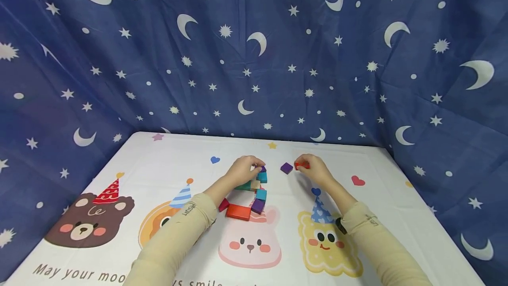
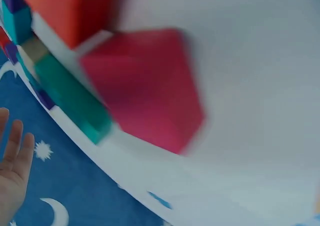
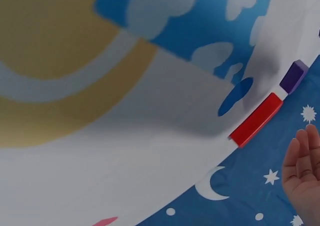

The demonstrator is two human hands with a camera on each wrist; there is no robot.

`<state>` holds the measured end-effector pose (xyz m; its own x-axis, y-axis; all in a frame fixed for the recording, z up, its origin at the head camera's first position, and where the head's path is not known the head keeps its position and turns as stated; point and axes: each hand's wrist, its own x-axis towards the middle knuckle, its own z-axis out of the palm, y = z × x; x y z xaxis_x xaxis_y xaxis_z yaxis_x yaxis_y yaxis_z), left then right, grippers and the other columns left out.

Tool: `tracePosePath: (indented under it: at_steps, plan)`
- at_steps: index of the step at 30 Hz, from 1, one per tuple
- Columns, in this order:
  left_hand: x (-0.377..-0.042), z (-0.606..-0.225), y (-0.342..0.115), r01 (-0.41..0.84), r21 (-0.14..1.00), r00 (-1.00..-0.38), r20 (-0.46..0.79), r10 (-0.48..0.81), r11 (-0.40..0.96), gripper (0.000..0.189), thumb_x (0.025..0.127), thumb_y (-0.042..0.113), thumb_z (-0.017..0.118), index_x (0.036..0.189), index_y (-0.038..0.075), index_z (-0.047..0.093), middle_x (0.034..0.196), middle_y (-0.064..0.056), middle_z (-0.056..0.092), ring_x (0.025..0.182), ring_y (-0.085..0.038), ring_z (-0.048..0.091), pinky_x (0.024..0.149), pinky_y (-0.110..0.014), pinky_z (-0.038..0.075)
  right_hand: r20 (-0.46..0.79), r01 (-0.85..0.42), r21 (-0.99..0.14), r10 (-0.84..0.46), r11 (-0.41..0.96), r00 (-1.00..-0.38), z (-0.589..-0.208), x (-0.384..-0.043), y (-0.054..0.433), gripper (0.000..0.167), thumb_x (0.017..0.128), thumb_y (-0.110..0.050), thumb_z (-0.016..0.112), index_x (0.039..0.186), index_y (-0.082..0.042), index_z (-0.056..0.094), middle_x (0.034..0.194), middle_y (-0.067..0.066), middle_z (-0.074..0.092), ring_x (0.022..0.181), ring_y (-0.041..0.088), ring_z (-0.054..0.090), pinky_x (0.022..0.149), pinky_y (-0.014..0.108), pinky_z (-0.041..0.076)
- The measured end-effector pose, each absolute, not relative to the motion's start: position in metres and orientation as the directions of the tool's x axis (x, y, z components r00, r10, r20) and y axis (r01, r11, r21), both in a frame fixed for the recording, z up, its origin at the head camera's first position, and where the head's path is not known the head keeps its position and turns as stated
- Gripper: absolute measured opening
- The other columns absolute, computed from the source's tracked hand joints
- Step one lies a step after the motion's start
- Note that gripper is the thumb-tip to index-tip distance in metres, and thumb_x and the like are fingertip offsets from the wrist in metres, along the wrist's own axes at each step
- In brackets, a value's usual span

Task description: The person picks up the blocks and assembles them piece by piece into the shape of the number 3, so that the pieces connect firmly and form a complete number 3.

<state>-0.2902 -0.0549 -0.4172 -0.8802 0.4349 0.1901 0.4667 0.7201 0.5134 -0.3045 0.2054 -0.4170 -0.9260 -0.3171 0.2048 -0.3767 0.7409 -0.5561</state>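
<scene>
My left hand point(image 1: 243, 170) is over the far end of a group of coloured blocks, its fingertips overlapping a purple block point(image 1: 263, 169) in the head view. The left wrist view shows that hand with extended fingers point(image 2: 19, 153), apart from the blocks. Farther right, my right hand point(image 1: 313, 169) hovers by a red block point(image 1: 296, 166), partly covering it in the head view. In the right wrist view its fingers are loosely bent and a gap separates them from the long red block point(image 3: 257, 120). A second purple block point(image 1: 286, 168) lies just left of the red one.
A teal block point(image 1: 262, 177), beige block point(image 1: 255, 185), green block point(image 1: 243, 186), blue block point(image 1: 261, 194), purple block point(image 1: 258, 206), orange-red block point(image 1: 238, 212) and magenta block point(image 1: 224, 205) lie below my left hand. A starry curtain point(image 1: 222, 74) hangs behind the printed tablecloth point(image 1: 178, 158).
</scene>
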Motion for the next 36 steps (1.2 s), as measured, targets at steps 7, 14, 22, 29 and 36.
tracePosePath:
  at_steps: [7,14,22,29,36]
  plan:
    - [-0.295,-0.413,-0.024,0.458,0.430,-0.888,0.181,0.422,0.778,0.026,0.090,0.023,0.064,0.112,0.012,0.069,0.107,-0.006,0.070,0.102,-0.022,0.062,0.089,-0.037,0.050,0.223,-0.367,-0.513,-0.293,0.775,-0.930,-0.421,-0.304,0.211,0.022,0.083,-0.005,0.067,0.103,0.002,0.066,0.106,0.021,0.063,0.098,0.035,0.057,0.091,0.050,0.048]
    - [-0.304,-0.414,-0.001,0.393,0.371,-0.919,0.173,0.353,0.841,0.046,0.082,0.039,0.071,0.121,0.016,0.065,0.107,-0.003,0.071,0.101,-0.020,0.062,0.082,-0.034,0.053,0.203,-0.361,-0.478,-0.300,0.801,-0.932,-0.428,-0.311,0.220,0.038,0.081,-0.013,0.072,0.116,-0.001,0.062,0.121,0.022,0.057,0.112,0.043,0.048,0.095,0.056,0.044]
    - [-0.314,-0.418,0.023,0.324,0.342,-0.946,0.128,0.298,0.882,0.056,0.085,0.041,0.068,0.131,0.012,0.056,0.126,-0.008,0.062,0.114,-0.025,0.057,0.092,-0.037,0.051,0.135,-0.366,-0.490,-0.346,0.791,-0.928,-0.433,-0.323,0.230,0.051,0.081,-0.016,0.073,0.126,0.000,0.055,0.131,0.027,0.049,0.117,0.047,0.046,0.096,0.058,0.043]
    - [-0.316,-0.418,0.043,0.348,0.323,-0.935,0.050,0.351,0.880,0.062,0.084,0.042,0.068,0.136,0.013,0.051,0.130,-0.009,0.056,0.121,-0.025,0.050,0.096,-0.038,0.048,0.119,-0.359,-0.516,-0.350,0.778,-0.929,-0.447,-0.338,0.244,0.061,0.082,-0.028,0.073,0.131,0.000,0.050,0.132,0.031,0.045,0.120,0.048,0.044,0.102,0.058,0.037]
    - [-0.318,-0.433,0.054,0.242,0.379,-0.965,0.000,0.262,0.893,0.069,0.080,0.042,0.072,0.137,0.012,0.048,0.132,-0.010,0.055,0.121,-0.027,0.050,0.099,-0.039,0.046,-0.021,-0.257,-0.517,-0.312,0.816,-0.950,-0.446,-0.340,0.244,0.066,0.083,-0.017,0.072,0.135,0.007,0.041,0.134,0.033,0.045,0.124,0.046,0.043,0.106,0.056,0.032]
